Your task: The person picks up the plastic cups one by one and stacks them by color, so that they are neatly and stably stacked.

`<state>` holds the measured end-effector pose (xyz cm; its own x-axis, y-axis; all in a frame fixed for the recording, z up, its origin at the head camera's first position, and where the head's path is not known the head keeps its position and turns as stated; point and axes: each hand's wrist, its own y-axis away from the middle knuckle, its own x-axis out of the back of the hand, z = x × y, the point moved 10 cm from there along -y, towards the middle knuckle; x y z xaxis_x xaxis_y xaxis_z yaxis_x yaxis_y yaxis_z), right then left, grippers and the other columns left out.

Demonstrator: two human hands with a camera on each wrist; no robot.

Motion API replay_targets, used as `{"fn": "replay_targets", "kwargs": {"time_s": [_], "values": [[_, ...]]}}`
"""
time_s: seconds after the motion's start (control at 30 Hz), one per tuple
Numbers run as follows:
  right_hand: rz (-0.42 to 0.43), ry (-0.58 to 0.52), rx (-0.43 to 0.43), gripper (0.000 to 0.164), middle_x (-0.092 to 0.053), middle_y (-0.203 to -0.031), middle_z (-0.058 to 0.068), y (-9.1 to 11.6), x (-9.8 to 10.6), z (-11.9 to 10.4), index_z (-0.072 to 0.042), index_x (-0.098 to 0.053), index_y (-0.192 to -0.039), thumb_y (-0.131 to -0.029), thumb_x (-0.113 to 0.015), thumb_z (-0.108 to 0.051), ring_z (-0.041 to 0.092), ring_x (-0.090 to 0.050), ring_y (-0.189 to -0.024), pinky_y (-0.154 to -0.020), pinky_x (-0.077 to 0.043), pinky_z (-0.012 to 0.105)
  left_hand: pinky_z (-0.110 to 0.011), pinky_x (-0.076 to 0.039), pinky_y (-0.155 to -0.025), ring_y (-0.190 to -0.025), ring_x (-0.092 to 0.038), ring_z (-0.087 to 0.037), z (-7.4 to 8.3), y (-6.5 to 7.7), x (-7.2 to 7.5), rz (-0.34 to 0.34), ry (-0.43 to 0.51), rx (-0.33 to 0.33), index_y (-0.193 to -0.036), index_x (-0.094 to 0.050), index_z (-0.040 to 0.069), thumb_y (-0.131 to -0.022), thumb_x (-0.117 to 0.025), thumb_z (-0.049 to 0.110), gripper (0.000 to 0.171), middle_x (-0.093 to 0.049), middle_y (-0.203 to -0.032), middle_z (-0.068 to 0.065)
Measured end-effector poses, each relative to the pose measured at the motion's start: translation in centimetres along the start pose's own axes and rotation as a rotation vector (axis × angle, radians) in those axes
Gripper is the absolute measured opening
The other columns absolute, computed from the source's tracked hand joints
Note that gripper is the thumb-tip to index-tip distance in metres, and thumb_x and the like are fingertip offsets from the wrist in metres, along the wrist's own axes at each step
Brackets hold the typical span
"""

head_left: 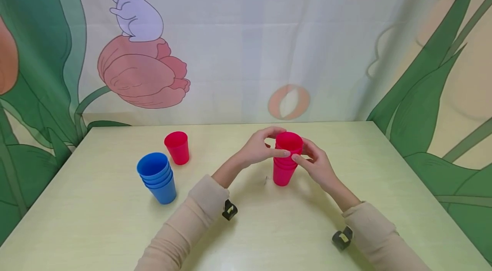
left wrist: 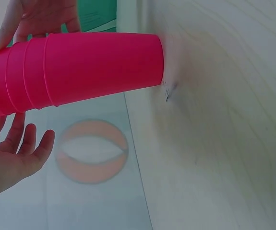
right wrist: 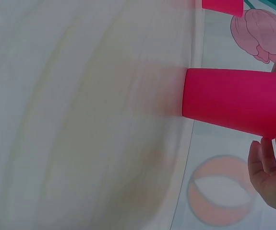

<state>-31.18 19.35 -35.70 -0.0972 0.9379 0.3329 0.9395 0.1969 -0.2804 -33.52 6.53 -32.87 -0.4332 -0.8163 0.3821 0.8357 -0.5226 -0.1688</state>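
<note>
A stack of several red cups (head_left: 283, 173) stands upright on the table, nested with the openings up. My left hand (head_left: 261, 148) holds its upper part from the left, thumb across the front and fingers toward the back. From the right, my right hand (head_left: 318, 163) grips the same upper part, its thumb at the front near the left thumb. In the left wrist view, the stacked rims of the red cups (left wrist: 80, 69) show between the left hand (left wrist: 13, 153) and the right hand. The right wrist view shows the smooth lower cup (right wrist: 234, 100) resting on the table.
Left of the hands, a nested stack of several blue cups (head_left: 163, 190) stands on the pale wooden table (head_left: 269, 237). A single red cup (head_left: 178, 149) stands upright just behind it. A printed curtain (head_left: 230, 49) hangs along the table's back edge.
</note>
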Motion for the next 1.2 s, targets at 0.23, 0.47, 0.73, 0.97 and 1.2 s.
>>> {"fn": "replay_targets", "kwargs": {"time_s": [0.23,0.47,0.73,0.97,1.2], "values": [[0.005,-0.002,-0.019,0.051,-0.054,-0.118,0.012,0.0,0.0,0.4,-0.008,-0.044,-0.132,-0.086,-0.063,-0.021,0.024,-0.052,-0.101,-0.078,-0.049,0.032,-0.036,-0.043,-0.088,-0.112,-0.045,-0.017,0.0,0.6,0.2,0.023,-0.063,-0.017,-0.131,-0.046,0.012,-0.077,-0.072,0.025,0.06,-0.052,-0.123,0.001],[0.008,-0.005,-0.037,0.051,-0.053,-0.12,0.015,0.1,0.0,0.6,-0.007,-0.043,-0.133,-0.087,-0.062,-0.018,0.027,-0.051,-0.104,-0.079,-0.048,0.033,-0.044,-0.043,-0.089,-0.114,-0.046,-0.021,-0.5,1.9,1.5,0.1,-0.111,-0.041,-0.132,-0.045,0.01,-0.079,-0.07,0.021,0.059,-0.052,-0.125,-0.006],[0.008,-0.01,-0.043,0.05,-0.053,-0.118,0.016,0.1,-0.2,0.3,-0.006,-0.043,-0.133,-0.087,-0.061,-0.015,0.027,-0.05,-0.104,-0.079,-0.047,0.033,-0.036,-0.044,-0.085,-0.112,-0.047,-0.022,0.5,4.6,3.7,0.168,-0.137,-0.076,-0.129,-0.048,0.007,-0.08,-0.07,0.018,0.055,-0.055,-0.12,-0.007],[0.013,-0.013,-0.044,0.048,-0.054,-0.116,0.017,0.0,-0.1,0.1,-0.006,-0.044,-0.131,-0.087,-0.061,-0.015,0.025,-0.051,-0.102,-0.078,-0.047,0.032,-0.037,-0.044,-0.088,-0.111,-0.048,-0.018,1.3,6.6,5.2,0.19,-0.123,-0.117,-0.129,-0.048,0.009,-0.079,-0.071,0.018,0.056,-0.054,-0.121,-0.004],[0.017,-0.023,-0.046,0.049,-0.053,-0.116,0.015,0.0,0.1,0.4,-0.005,-0.044,-0.132,-0.087,-0.061,-0.015,0.021,-0.051,-0.1,-0.078,-0.047,0.03,-0.043,-0.042,-0.09,-0.113,-0.047,-0.02,2.9,8.6,6.7,0.221,-0.087,-0.154,-0.13,-0.047,0.009,-0.078,-0.071,0.014,0.057,-0.053,-0.124,-0.007]]}}
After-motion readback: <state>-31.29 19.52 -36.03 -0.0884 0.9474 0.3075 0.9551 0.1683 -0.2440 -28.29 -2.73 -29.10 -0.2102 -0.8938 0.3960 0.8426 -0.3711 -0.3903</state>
